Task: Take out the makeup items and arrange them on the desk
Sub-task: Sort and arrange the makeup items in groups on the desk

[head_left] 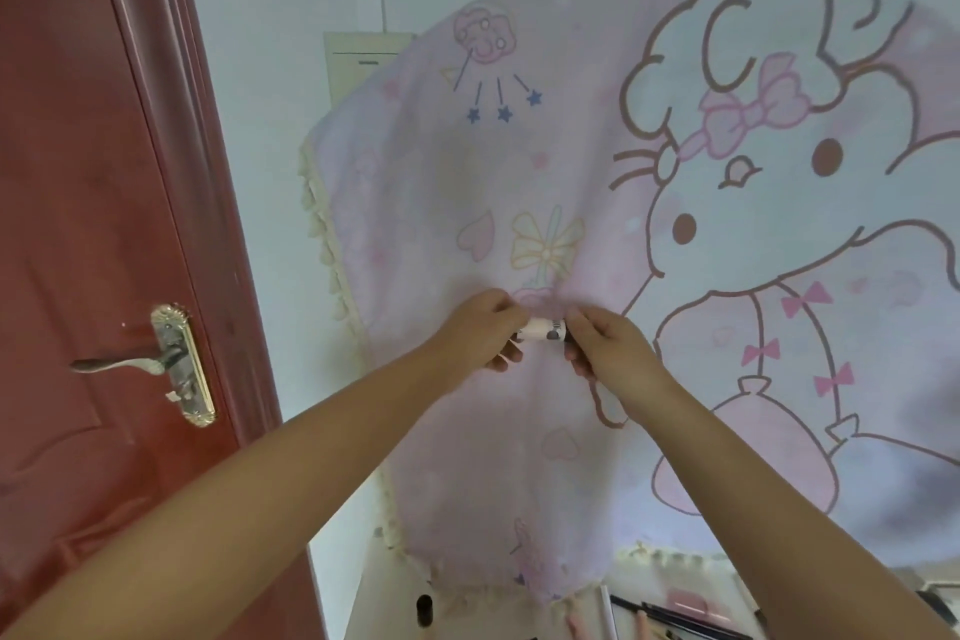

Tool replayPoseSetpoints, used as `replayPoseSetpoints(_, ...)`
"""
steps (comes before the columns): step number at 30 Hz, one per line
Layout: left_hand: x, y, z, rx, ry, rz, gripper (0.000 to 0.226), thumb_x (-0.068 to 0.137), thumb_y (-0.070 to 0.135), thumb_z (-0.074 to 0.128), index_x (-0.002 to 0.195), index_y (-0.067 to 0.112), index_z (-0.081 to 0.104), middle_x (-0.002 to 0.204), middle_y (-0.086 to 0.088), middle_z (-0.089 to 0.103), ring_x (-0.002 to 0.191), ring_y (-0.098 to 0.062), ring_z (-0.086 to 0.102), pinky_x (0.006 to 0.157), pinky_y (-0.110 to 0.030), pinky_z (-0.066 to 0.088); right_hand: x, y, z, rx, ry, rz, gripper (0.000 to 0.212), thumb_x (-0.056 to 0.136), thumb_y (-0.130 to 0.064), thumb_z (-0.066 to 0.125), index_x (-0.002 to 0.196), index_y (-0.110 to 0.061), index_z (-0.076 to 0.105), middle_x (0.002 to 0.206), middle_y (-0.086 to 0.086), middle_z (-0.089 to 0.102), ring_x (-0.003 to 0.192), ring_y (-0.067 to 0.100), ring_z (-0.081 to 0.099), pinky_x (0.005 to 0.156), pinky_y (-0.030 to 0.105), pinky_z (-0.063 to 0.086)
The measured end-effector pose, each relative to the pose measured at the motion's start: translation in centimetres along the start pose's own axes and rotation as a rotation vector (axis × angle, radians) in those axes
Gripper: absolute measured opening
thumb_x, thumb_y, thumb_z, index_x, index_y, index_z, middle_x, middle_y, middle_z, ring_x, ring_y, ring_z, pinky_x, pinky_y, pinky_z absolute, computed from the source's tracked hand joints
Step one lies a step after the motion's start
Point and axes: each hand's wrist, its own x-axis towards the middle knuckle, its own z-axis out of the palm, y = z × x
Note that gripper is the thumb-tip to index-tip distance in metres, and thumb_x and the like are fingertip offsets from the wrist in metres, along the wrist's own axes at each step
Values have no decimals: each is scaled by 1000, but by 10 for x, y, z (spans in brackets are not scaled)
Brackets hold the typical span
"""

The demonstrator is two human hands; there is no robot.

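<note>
Both my hands are raised in front of a pink cartoon-printed cloth [519, 172] that hangs over something tall. Between them I hold a small white tube [543, 329] with a barcode and a dark end. My left hand [480, 327] grips its left end with curled fingers. My right hand [605, 340] pinches the dark right end. At the bottom of the view, on the desk [384, 603], lie a small black item [424, 609] and several dark pencil-like sticks [675, 616], partly hidden by my right forearm.
A red door [78, 224] with a metal lever handle [135, 363] stands at the left. The cloth's fringed lower edge [670, 559] hangs just above the desk items. A beige wall box [358, 62] shows behind the cloth's upper left.
</note>
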Motion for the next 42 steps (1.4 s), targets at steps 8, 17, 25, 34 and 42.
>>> replayPoseSetpoints(8,4,23,3,142,435,394,29,98,19,28,76,14,46,66,-5,47,74,-33,49,53,-27,29,28,-54,10,64,153,-4,52,95,-40,31,49,-18,41,45,-2,38,44,12,36,47,23,27)
replayPoseSetpoints(17,16,79,-8,107,428,258,50,97,31,28,72,-1,57,79,-24,60,81,-40,55,72,-38,46,42,-91,-12,-101,398,-389,54,95,-18,35,43,-17,24,42,-3,26,42,10,24,40,16,29)
replayPoseSetpoints(25,16,79,-4,80,135,45,47,92,28,30,46,17,37,32,7,30,30,-13,28,39,-12,23,37,-74,-25,-204,404,-586,34,78,-33,24,45,-27,20,38,-16,21,42,-3,45,42,11,31)
replayPoseSetpoints(34,12,76,-3,160,502,443,48,95,18,35,47,15,31,49,-1,34,49,-17,32,49,-28,21,47,-91,-20,164,211,-199,47,90,-24,41,46,-18,28,26,-12,28,26,3,27,42,18,24)
replayPoseSetpoints(42,6,76,-6,-233,182,-27,36,87,8,33,51,10,36,29,3,32,36,-15,31,48,-23,24,35,-85,-17,-290,325,-823,45,76,-11,36,30,-14,33,29,-7,26,33,12,26,37,12,10)
